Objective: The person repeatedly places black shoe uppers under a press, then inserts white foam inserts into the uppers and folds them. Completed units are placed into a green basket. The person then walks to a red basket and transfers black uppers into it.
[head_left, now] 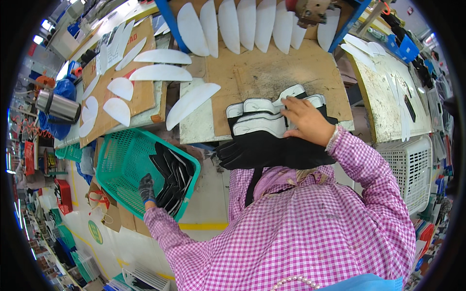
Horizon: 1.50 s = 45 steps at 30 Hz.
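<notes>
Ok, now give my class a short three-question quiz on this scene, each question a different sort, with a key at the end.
1. Which hand wears the dark glove?

2. True or false: the green basket holds a stack of black pieces.

3. What does the right hand touch?
a) the steel flask
b) the black-and-white pieces
c) the white basket

Key
1. The left hand.
2. True.
3. b

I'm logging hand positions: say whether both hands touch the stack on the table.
No, the right hand touches the stack, but the left hand is at the green basket.
</notes>
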Tool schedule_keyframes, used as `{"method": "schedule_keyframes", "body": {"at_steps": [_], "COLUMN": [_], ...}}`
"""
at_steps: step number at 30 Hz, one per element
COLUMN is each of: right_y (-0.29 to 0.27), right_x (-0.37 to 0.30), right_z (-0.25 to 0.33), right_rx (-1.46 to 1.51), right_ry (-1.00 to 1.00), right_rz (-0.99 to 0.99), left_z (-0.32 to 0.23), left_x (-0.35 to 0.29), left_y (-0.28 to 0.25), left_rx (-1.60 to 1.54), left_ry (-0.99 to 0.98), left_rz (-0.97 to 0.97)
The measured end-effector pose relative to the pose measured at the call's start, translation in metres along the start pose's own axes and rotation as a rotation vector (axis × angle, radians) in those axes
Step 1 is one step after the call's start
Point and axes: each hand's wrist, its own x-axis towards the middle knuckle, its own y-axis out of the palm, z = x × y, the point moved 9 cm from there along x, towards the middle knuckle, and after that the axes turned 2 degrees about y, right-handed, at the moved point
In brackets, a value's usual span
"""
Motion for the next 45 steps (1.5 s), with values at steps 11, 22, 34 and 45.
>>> {"method": "schedule_keyframes", "body": {"at_steps": [11,22,34,45], "right_y": [-0.089,-0.085,-0.011,-0.042], "right_x": [-0.048,0.014,-0.003,-0.015], "right_z": [-0.006,-0.080,-0.142,-0.130], "right_rx": [0.542,0.960,1.622,2.050], "right_ry": [-0.177,0.051,0.420,0.242], "right_rz": [-0.078,-0.028,-0.284,-0.456], "left_z": [-0.334,-0.460,-0.466,-0.464], "left_x": [-0.095,-0.153,-0.070,-0.036], "left_y": [0.024,0.166,0.143,0.171], "left_rx": [-0.680,-0.838,-2.141,-1.070], "left_ry": [0.367,0.427,-0.018,0.135], "left_rz": [0.396,0.571,0.717,-0.015]}}
